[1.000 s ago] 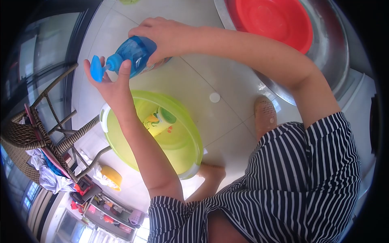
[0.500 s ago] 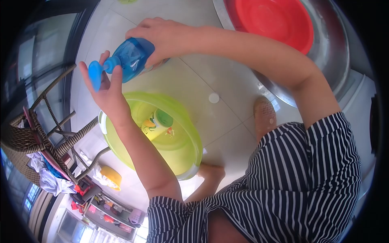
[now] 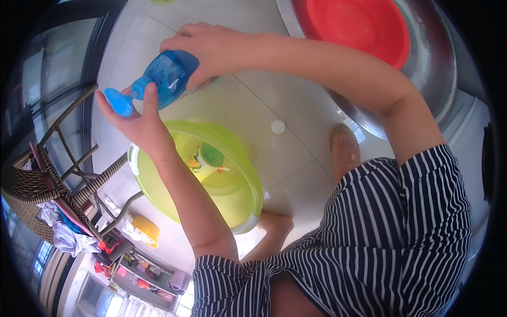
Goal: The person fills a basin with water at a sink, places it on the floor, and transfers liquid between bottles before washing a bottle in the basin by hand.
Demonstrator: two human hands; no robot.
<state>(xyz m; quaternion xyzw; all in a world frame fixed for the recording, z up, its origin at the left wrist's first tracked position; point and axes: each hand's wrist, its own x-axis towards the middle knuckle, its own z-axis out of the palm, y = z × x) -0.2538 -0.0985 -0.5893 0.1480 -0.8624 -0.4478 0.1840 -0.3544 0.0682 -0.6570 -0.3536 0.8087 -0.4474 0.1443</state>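
A blue pump bottle [image 3: 170, 76] of see-through plastic is tilted above the floor. My right hand [image 3: 211, 50] is closed round its body near the base end. At the other end, my left hand [image 3: 143, 124] has its thumb and fingers around the blue pump head [image 3: 119, 102]; part of the grip is hidden. Below my left forearm stands a lime-green tub [image 3: 248, 179]. Inside it is a yellow container with a green lid [image 3: 212, 155], partly covered by the forearm.
A red basin [image 3: 359, 31] sits in a large metal basin [image 3: 430, 47] at upper right. At left stands a wicker chair [image 3: 31, 185] with clothes [image 3: 74, 238] on it. A yellow bowl [image 3: 145, 231] and a shelf [image 3: 142, 280] lie beyond. A white disc [image 3: 278, 127] rests on the tiles.
The pump head has turned in my left hand and now points another way. My left hand has shifted slightly down. The bottle has moved a little left in my right hand.
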